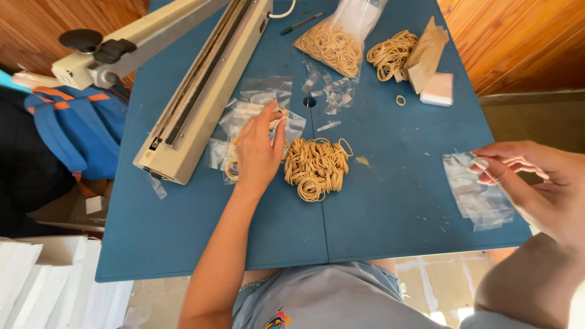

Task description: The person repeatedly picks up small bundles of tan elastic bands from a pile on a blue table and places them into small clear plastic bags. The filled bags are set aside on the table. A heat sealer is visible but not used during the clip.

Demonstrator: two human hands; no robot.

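- Head view: left hand [256, 152] fingers pinched on small clear plastic bags [259, 119], just left of tan rubber band pile [315, 167].
- Right hand [536, 183] fingertips pinched on stack of empty clear bags [478, 195].
- Best to pinch softly, lift one bag only.

This looks like a small home packing station rather than a factory. A blue tabletop [396, 201] carries an impulse heat sealer [201, 91], loose heaps of tan rubber bands [315, 167], small clear plastic bags [478, 195] and a larger bag of bands [335, 42]. Warm wood panelling [518, 36] lines the walls, a blue backpack [79, 125] sits alongside, and white cartons [42, 280] stand stacked on the floor.
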